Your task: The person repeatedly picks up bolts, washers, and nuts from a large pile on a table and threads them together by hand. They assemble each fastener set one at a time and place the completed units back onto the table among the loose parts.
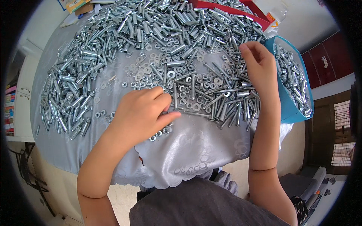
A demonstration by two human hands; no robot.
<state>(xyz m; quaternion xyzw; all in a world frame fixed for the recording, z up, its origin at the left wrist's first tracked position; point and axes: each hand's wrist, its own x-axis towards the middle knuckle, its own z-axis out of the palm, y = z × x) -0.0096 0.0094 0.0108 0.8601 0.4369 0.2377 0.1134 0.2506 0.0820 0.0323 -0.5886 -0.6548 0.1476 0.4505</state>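
Observation:
My left hand (145, 112) is over the near middle of the table, its fingers curled and its thumb stretched to the right. Whatever those fingers hold is hidden under the hand. Nuts (166, 130) lie just below the hand, and long bolts (175, 98) and washers (170, 74) are close to its fingertips. My right hand (261, 64) hangs at the right edge of the metal pile, beside the blue box (285, 103). Its fingers bend inward to the left; anything between them cannot be made out. Below it many loose bolts (237, 107) lie crosswise.
Metal sleeves (139, 34) are heaped across the far side of the table, and more sleeve bolts (62, 101) on the left. A red tray (260, 17) and a clear bottle (276, 16) stand at the far right. The grey tablecloth (211, 150) hangs over the near edge.

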